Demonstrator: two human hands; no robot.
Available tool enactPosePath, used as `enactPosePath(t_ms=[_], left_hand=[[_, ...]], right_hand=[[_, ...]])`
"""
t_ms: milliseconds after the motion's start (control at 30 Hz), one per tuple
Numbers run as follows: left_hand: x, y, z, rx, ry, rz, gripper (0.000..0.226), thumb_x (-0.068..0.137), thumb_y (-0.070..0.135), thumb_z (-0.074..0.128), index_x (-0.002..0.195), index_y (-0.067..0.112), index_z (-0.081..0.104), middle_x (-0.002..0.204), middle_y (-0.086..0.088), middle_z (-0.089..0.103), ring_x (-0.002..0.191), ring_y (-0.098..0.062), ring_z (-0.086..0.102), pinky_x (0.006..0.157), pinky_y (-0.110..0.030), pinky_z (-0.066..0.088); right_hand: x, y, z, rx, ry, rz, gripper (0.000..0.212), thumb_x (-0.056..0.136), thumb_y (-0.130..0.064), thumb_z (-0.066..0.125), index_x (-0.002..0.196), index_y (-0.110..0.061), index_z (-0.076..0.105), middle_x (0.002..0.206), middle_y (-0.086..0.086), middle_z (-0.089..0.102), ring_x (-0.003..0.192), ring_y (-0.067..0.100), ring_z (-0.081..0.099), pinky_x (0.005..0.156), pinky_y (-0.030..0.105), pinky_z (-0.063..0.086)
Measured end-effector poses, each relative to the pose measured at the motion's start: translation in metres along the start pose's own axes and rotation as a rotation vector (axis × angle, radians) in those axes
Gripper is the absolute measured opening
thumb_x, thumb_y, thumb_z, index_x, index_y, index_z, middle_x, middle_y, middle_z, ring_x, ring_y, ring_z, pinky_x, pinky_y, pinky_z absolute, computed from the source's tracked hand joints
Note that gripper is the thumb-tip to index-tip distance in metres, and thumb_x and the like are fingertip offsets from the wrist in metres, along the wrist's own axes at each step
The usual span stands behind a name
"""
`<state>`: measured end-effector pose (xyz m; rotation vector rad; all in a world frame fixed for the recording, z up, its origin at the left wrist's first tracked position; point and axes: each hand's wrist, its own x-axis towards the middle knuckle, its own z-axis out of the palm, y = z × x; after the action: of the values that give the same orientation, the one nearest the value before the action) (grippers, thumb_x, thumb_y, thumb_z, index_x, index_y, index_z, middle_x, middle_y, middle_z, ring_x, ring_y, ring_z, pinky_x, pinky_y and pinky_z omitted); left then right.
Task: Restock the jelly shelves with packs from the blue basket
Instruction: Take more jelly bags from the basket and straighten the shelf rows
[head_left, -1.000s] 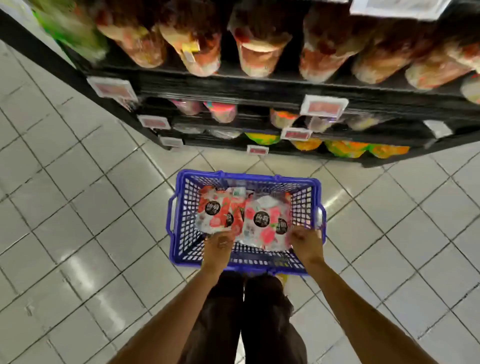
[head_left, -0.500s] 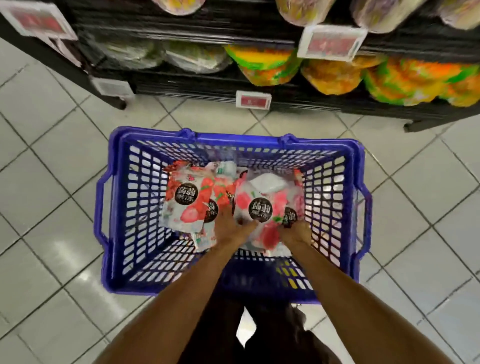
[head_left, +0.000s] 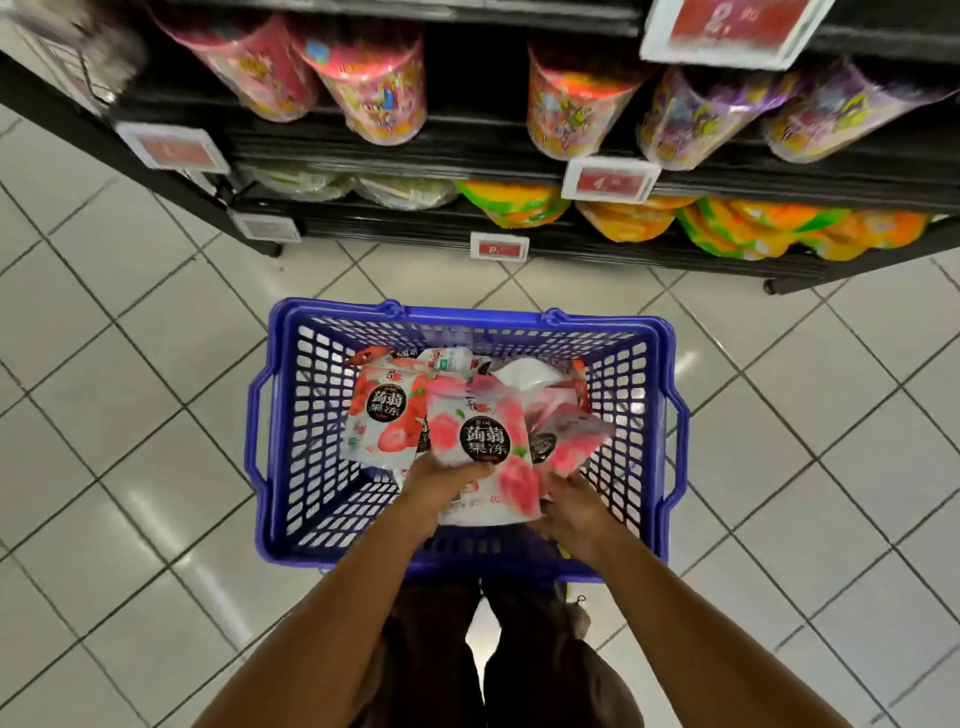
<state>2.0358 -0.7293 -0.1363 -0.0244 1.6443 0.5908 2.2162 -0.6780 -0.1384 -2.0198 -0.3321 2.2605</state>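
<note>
A blue basket (head_left: 291, 415) stands on the tiled floor below me, with several white-and-pink jelly packs inside. My left hand (head_left: 439, 483) grips the lower edge of a peach jelly pack (head_left: 485, 452) lifted above the pile. My right hand (head_left: 574, 506) pinches the bottom of another pink pack (head_left: 571, 441), tilted and blurred, just right of the first. A strawberry pack (head_left: 382, 421) lies in the basket on the left. The dark jelly shelves (head_left: 467, 150) rise behind the basket.
Shelf rows hold pink, orange and purple tubs (head_left: 374, 83) above, and orange-green bags (head_left: 748, 223) on the lowest row. White price tags (head_left: 610, 179) hang on the shelf edges. Pale floor tiles (head_left: 130, 467) surround the basket. My legs are under my arms.
Both hands have lifted packs up out of the pile; the right-hand pack has tilted to the right. My head has risen and more shelf rows are in view.
</note>
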Motion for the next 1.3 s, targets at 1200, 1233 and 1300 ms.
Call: enactPosePath(t_ms=[1200,1233,1300], left_hand=[[-0.648,0.397,-0.111,0.043,-0.327,1.154,0.076,0.05,0.033,0.096,0.118,0.018,0.064,0.108,-0.01,0.074,0.099,-0.032,0.071,0.081,-0.048,0.059],[-0.654,0.402,-0.11,0.047,-0.338,1.182,0.076,0.05,0.037,0.096,0.117,0.019,0.065,0.109,-0.012,0.074,0.099,-0.033,0.071,0.081,-0.049,0.059],[-0.668,0.41,-0.106,0.044,-0.361,1.232,0.071,0.051,0.038,0.096,0.114,0.023,0.067,0.11,-0.013,0.074,0.099,-0.034,0.071,0.079,-0.048,0.06]], right_hand=[[-0.696,-0.253,0.095,0.04,-0.218,-1.221,0.068,0.047,-0.029,0.098,0.109,-0.02,0.07,0.107,0.014,0.074,0.097,0.029,0.072,0.073,0.036,0.059],[-0.701,-0.254,0.093,0.038,-0.207,-1.247,0.066,0.049,-0.03,0.098,0.108,-0.022,0.07,0.109,0.015,0.073,0.099,0.03,0.071,0.075,0.036,0.059],[-0.711,-0.258,0.088,0.054,-0.183,-1.305,0.064,0.053,-0.03,0.097,0.11,-0.022,0.07,0.112,0.016,0.072,0.101,0.033,0.07,0.076,0.039,0.059]])
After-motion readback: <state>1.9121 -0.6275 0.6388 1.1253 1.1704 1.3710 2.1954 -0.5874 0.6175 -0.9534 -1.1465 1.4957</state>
